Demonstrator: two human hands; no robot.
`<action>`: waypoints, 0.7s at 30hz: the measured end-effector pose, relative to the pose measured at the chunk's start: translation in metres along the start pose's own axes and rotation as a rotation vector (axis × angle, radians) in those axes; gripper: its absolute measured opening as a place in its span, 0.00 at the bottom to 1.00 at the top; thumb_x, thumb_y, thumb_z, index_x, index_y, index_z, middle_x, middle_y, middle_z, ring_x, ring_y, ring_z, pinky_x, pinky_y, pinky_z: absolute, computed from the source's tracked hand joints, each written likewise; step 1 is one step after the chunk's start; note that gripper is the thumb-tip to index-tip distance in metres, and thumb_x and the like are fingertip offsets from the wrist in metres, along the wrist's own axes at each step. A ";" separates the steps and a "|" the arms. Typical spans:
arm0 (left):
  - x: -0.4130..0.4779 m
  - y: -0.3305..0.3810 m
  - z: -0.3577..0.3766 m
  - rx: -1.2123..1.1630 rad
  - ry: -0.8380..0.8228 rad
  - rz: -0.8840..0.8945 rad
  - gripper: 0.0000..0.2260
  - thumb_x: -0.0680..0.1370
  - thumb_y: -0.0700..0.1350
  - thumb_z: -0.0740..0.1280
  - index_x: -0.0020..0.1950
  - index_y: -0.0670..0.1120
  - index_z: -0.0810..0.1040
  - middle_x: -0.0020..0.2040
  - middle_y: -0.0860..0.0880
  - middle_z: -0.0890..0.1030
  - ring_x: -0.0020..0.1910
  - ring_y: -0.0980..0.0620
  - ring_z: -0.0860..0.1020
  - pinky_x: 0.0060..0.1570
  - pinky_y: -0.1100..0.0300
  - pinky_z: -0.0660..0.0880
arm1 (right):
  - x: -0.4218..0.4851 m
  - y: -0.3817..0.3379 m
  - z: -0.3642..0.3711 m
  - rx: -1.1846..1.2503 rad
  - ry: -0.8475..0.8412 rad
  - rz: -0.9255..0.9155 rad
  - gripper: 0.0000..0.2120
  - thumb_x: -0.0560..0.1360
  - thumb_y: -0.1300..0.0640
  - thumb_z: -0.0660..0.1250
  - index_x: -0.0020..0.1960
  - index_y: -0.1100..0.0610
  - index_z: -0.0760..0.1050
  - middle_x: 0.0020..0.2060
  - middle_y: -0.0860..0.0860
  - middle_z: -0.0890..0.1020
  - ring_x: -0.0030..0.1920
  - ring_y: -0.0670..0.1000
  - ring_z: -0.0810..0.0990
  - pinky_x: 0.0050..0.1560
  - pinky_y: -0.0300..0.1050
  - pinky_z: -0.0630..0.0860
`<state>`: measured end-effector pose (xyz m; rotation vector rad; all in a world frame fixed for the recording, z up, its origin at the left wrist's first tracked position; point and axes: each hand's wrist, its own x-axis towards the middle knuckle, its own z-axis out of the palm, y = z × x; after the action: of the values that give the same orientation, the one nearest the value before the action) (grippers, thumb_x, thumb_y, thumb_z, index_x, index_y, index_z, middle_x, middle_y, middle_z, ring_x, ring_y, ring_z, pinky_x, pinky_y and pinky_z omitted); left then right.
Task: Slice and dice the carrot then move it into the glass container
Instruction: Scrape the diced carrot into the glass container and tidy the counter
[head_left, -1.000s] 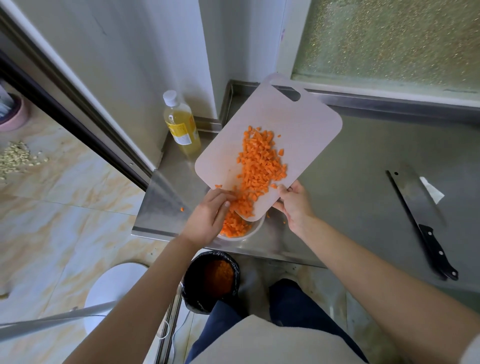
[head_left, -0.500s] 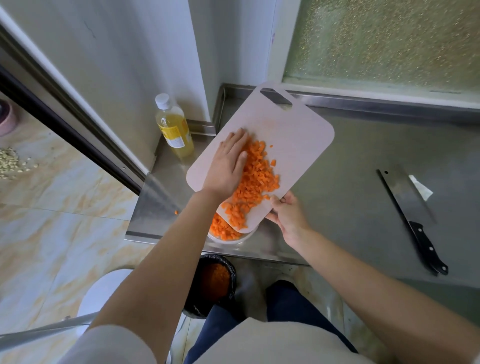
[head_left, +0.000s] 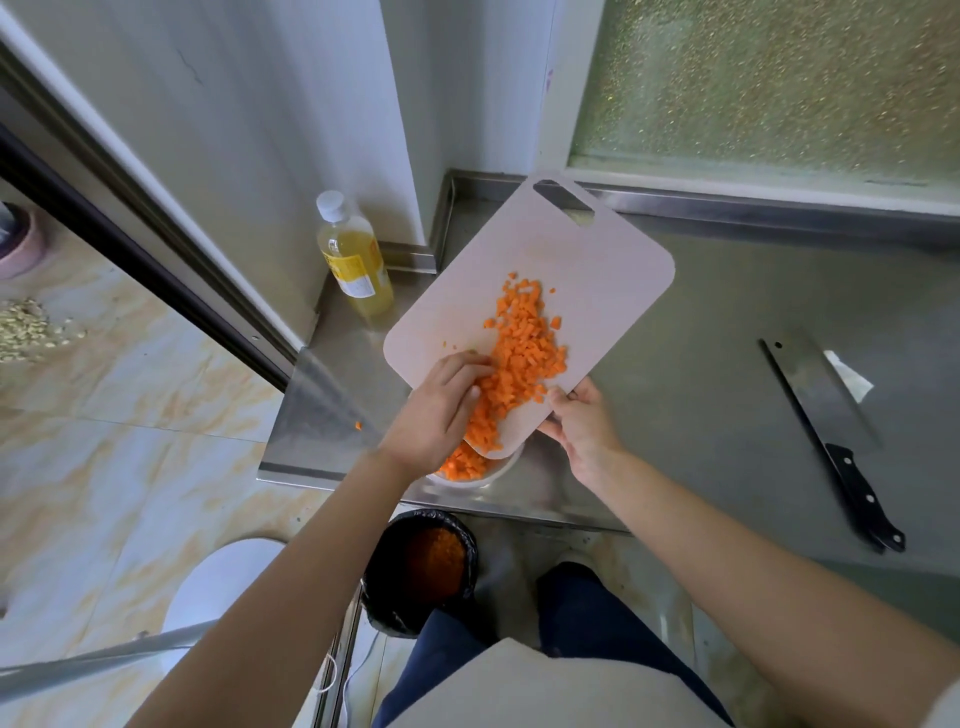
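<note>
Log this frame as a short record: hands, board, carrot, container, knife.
left hand: fingers against the diced carrot
right hand: grips the cutting board by its lower edge
cutting board: tilted, low corner over the glass container
diced carrot: mostly on the board, some in the container
glass container: on the steel counter, near its front edge
knife: flat on the counter, right side, untouched

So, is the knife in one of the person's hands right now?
No, the knife lies on the steel counter, apart from both hands; the right hand grips the cutting board and the left hand touches the diced carrot.
</note>
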<state>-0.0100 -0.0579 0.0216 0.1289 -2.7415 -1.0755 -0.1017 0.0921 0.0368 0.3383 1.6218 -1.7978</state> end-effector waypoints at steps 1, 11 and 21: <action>-0.005 -0.002 -0.001 0.008 -0.006 0.001 0.20 0.81 0.50 0.50 0.63 0.41 0.74 0.63 0.46 0.73 0.66 0.50 0.67 0.68 0.63 0.59 | 0.002 -0.001 0.001 -0.014 0.004 -0.002 0.13 0.81 0.67 0.55 0.57 0.55 0.74 0.52 0.53 0.81 0.48 0.49 0.81 0.45 0.44 0.80; -0.027 -0.016 -0.010 0.024 0.167 -0.098 0.20 0.81 0.51 0.52 0.68 0.45 0.71 0.69 0.47 0.70 0.71 0.51 0.64 0.70 0.55 0.61 | 0.008 -0.011 0.007 -0.069 0.011 -0.050 0.13 0.81 0.68 0.55 0.58 0.56 0.74 0.54 0.54 0.80 0.53 0.53 0.80 0.50 0.48 0.79; 0.000 -0.010 0.006 -0.043 0.088 -0.170 0.23 0.82 0.51 0.50 0.75 0.45 0.59 0.76 0.50 0.57 0.76 0.55 0.51 0.73 0.67 0.46 | 0.005 -0.013 0.008 0.031 0.049 -0.013 0.11 0.81 0.67 0.55 0.55 0.56 0.74 0.52 0.54 0.80 0.52 0.52 0.80 0.44 0.43 0.79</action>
<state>-0.0115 -0.0617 0.0107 0.4000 -2.6660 -1.1413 -0.1119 0.0824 0.0455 0.3900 1.6350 -1.8386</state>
